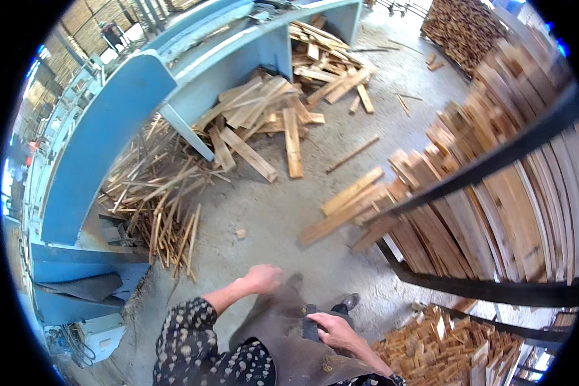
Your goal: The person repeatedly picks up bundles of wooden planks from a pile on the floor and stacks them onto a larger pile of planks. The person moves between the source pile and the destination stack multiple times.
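My left hand [261, 278] hangs in front of my body with the fingers curled in, holding nothing that I can see. My right hand [331, 329] rests against my dark apron [283, 328], its fingers on a small dark object [310, 328] at the apron's front; I cannot tell what that object is. Both forearms wear dark sleeves with light spots. A dark shoe [349, 301] shows on the concrete floor just beyond my right hand.
A blue machine [109, 128] runs along the left, with wood planks [264, 122] and thin offcuts [157, 199] heaped beneath it. A black metal rack [495, 161] full of stacked boards fills the right. Short wood blocks [444, 347] pile at lower right.
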`<state>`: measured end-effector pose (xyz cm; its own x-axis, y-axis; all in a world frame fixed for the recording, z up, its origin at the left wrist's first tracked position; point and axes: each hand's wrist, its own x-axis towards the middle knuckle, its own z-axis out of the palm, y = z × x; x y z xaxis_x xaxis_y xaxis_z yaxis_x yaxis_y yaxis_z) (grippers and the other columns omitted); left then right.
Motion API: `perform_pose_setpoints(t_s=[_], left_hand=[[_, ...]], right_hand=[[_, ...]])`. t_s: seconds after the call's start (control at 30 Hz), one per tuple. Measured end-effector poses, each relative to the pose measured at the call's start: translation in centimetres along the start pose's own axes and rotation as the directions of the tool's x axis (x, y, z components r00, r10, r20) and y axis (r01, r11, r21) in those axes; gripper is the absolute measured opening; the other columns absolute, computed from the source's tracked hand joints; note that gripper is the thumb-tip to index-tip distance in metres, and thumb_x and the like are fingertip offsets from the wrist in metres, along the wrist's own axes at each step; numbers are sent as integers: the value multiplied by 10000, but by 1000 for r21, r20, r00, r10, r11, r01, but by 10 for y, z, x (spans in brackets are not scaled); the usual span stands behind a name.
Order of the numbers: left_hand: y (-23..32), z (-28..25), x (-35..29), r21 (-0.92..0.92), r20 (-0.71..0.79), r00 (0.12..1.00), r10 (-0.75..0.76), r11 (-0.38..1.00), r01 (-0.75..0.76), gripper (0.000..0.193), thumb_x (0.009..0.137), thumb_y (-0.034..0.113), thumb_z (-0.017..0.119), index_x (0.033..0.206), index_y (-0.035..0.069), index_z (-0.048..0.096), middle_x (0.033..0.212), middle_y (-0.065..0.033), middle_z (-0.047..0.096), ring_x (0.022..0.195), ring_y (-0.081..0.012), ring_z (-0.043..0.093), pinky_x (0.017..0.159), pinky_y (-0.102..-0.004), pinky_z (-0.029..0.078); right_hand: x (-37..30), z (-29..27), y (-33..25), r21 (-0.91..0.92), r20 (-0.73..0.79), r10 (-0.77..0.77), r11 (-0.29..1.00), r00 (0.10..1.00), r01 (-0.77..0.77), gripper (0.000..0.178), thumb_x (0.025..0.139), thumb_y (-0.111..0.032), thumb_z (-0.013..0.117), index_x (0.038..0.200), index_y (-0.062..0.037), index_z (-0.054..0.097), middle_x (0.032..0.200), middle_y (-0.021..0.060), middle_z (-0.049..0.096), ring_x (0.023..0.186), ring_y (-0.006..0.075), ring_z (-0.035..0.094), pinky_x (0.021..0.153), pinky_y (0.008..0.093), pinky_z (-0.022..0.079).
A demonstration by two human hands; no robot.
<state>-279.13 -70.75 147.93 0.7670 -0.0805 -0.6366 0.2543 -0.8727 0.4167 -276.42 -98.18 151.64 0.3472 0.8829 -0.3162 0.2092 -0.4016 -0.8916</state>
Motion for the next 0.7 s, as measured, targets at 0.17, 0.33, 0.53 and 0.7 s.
perform_pose_setpoints(t_s=[0.17, 0.33, 0.53, 0.7], left_hand=[[-108, -15, 12, -610, -236, 917, -322, 784, 118, 322, 766, 181, 583, 1058, 47, 566, 1014, -125, 604, 951, -204, 573, 800, -319, 460], [-110, -57, 82, -899, -184, 937, -297, 437, -38, 317, 805, 171, 553, 1075, 6, 544, 1004, -108, 599, 944, -183, 559, 814, -310, 447], [-192, -112, 200, -956, -94, 955, -282, 293, -8, 319, 821, 153, 540, 1106, 12, 519, 989, -77, 590, 900, -154, 547, 797, -286, 440], [-326, -183, 256, -973, 174, 770, -614, 15, 231, 344, 832, 229, 537, 1134, 67, 506, 967, -17, 575, 832, -96, 503, 673, -247, 416]], right_hand=[[123, -19, -39, -88, 26, -29, 996, 999, 31, 373, 759, -196, 567, 1099, -49, 530, 1074, 151, 560, 994, 302, 534, 845, 348, 433], [215, -76, -26, -94, -103, 62, 993, 993, -72, 360, 742, -193, 599, 1065, -40, 554, 1001, 154, 594, 911, 292, 579, 787, 339, 459], [381, -148, 27, -35, -95, 183, 982, 978, -187, 381, 736, -205, 598, 1075, -40, 542, 1006, 164, 586, 925, 304, 567, 806, 361, 448], [577, -154, 67, 223, 7, 128, 967, 992, -127, 398, 739, -196, 598, 1085, -11, 528, 1000, 171, 595, 898, 286, 590, 794, 343, 460]])
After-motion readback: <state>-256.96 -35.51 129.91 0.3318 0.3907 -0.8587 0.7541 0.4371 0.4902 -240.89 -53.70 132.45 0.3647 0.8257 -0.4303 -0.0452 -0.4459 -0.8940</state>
